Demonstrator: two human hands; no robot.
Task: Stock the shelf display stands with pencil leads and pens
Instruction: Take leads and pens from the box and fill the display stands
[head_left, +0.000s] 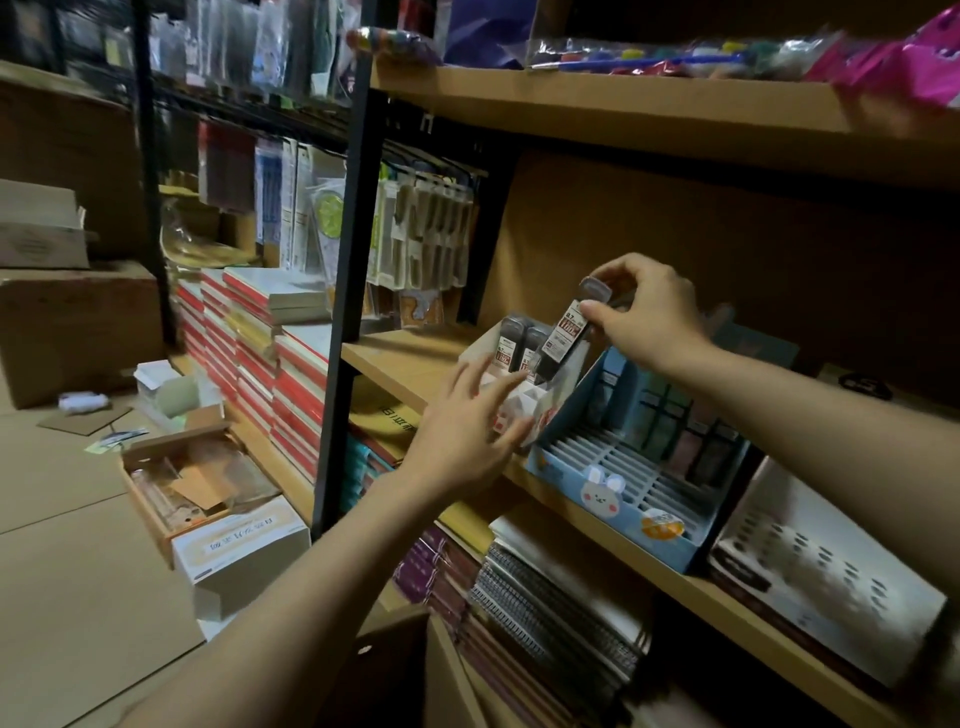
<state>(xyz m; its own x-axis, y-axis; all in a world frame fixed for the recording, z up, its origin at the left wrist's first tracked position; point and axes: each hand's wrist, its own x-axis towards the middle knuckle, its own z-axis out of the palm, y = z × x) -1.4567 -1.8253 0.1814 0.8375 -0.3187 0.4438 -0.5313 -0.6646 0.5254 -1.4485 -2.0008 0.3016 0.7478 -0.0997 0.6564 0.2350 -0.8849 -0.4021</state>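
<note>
A wooden shelf unit (613, 111) with black metal uprights fills the right side of the view, its middle shelf (395, 358) carrying the display stands. To the left, stacks of red-and-white notebooks (249, 353) stand on the floor below hanging packets (421, 234), and brown cartons (72, 327) are piled further left. On the floor lies an open box (192, 483) of loose items beside a white carton (239, 551). Spiral-bound notebooks (550, 613) are packed on the shelf below the stands.

On the middle shelf, a blue display stand (613, 493) with a rabbit on its front and rows of narrow slots sits at the edge; coloured packs stand in its back rows. Just right of it is a white perforated stand (810, 577), blurred. Just left of it is a small white display stand (550, 395), which holds two dark pencil lead cases (517, 343) upright at its back.

The person's right hand (649, 312) pinches a third pencil lead case (566, 332) near its top between thumb and fingers; the case is tilted, its lower end down in the white stand beside the other two. The left hand (472, 421) is spread, fingers straight and blurred, at the front of the white stand; whether it touches the stand cannot be told.
</note>
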